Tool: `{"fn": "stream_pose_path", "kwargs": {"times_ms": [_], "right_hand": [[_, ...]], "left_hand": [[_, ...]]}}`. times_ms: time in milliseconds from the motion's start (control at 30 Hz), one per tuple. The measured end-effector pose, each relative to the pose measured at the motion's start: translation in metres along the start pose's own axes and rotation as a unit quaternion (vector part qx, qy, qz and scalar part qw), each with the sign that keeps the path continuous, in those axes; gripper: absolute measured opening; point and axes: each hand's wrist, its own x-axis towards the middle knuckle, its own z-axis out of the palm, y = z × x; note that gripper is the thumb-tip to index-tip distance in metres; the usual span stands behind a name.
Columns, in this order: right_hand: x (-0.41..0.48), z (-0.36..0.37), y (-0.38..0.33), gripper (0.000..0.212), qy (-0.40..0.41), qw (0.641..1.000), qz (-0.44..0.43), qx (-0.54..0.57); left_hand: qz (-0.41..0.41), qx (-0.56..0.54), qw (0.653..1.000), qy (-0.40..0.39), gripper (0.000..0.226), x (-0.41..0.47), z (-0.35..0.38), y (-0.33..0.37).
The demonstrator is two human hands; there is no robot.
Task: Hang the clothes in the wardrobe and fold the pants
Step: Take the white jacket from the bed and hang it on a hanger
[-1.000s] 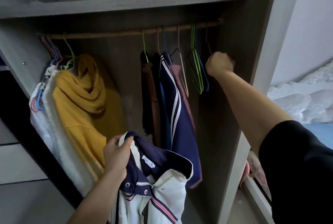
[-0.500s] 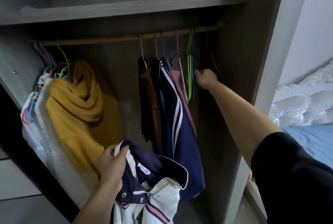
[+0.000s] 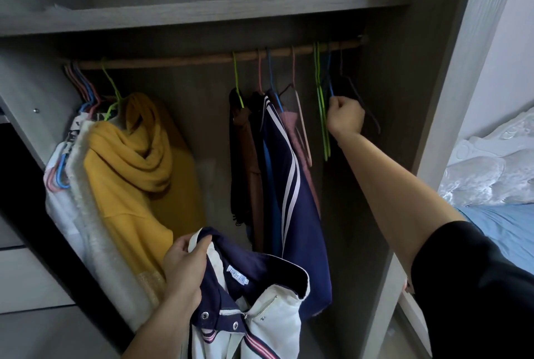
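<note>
The white and navy jacket (image 3: pixel 260 315) sat low in the middle of my feed, in front of the open wardrobe and below the hanging clothes, its navy collar turned up with the label showing. The left hand (image 3: pixel 185 269) held it by the collar edge, fingers curled over the fabric and thumb pinching from the front.

Up at the right end of the wooden rail (image 3: pixel 173 61), the right hand (image 3: pixel 345 120) was a closed fist, fingers wrapped together. From what I could see, the wire of a blue hanger (image 3: pixel 330 84) ran down into that fist. Two bare green hangers (image 3: pixel 322 115) hung just to its left, and a dark hanger (image 3: pixel 367 110) hung behind it.

Further left on the rail hung a navy garment with white stripes (image 3: pixel 291 185), with a brown garment (image 3: pixel 248 156) beside it. A yellow hoodie (image 3: pixel 135 162) and a white fluffy garment (image 3: pixel 86 199) were bunched at the rail's far left end. A grey shelf (image 3: pixel 202 11) ran above the rail. A bed (image 3: pixel 505 222) with blue sheets showed past the wardrobe's right side.
</note>
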Motion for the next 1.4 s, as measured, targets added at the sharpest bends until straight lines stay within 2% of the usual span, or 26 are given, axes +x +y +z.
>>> {"fn": "stream_pose_path", "kwargs": {"times_ms": [133, 267, 400, 467, 533, 600, 667, 733, 833, 933, 1033, 1133, 1233, 1400], "right_hand": [[-0.039, -0.026, 0.009, 0.034, 0.018, 0.999, -0.008, 0.041], [-0.127, -0.047, 0.067, 0.023, 0.008, 0.998, -0.016, 0.067], [-0.188, -0.058, 0.116, 0.028, -0.031, 0.995, 0.075, 0.053], [-0.209, -0.067, 0.126, 0.032, -0.027, 0.993, 0.102, 0.055], [-0.231, -0.081, 0.133, 0.029, -0.035, 0.994, 0.104, 0.016], [-0.250, -0.097, 0.137, 0.034, -0.080, 0.990, 0.107, -0.052], [-0.267, -0.111, 0.142, 0.047, -0.144, 0.978, 0.078, -0.132], [-0.280, -0.124, 0.145, 0.049, -0.195, 0.956, 0.048, -0.212], [-0.297, -0.144, 0.140, 0.050, -0.199, 0.945, 0.014, -0.260], [-0.310, -0.167, 0.132, 0.049, -0.179, 0.947, -0.028, -0.264], [-0.320, -0.185, 0.127, 0.049, -0.197, 0.942, -0.057, -0.265], [-0.331, -0.195, 0.114, 0.051, -0.267, 0.926, -0.114, -0.240], [-0.348, -0.183, 0.091, 0.051, -0.346, 0.891, -0.170, -0.240], [-0.371, -0.109, 0.078, 0.046, -0.451, 0.854, -0.169, -0.197]], "left_hand": [[0.018, 0.020, 1.000, 0.010, 0.013, -0.001, -0.002, 0.000], [0.046, 0.051, 0.997, 0.037, 0.016, -0.004, -0.001, -0.002], [0.049, 0.076, 0.995, 0.048, 0.013, -0.014, 0.001, -0.007], [0.058, 0.090, 0.993, 0.046, 0.013, -0.017, -0.001, -0.015], [0.071, 0.116, 0.990, 0.042, 0.011, -0.021, -0.004, -0.023], [0.084, 0.141, 0.986, 0.032, 0.011, -0.023, -0.007, -0.031], [0.101, 0.165, 0.981, 0.028, 0.016, -0.024, -0.012, -0.038], [0.128, 0.206, 0.970, 0.017, 0.021, -0.021, -0.020, -0.046], [0.171, 0.289, 0.942, -0.001, 0.026, -0.016, -0.038, -0.061], [0.212, 0.357, 0.909, -0.017, 0.024, -0.018, -0.053, -0.076], [0.233, 0.394, 0.889, -0.028, 0.020, -0.026, -0.061, -0.083], [0.243, 0.416, 0.876, -0.030, 0.018, -0.033, -0.065, -0.086], [0.262, 0.430, 0.863, -0.040, 0.016, -0.043, -0.068, -0.088], [0.279, 0.436, 0.852, -0.076, 0.023, -0.072, -0.054, -0.075]]}}
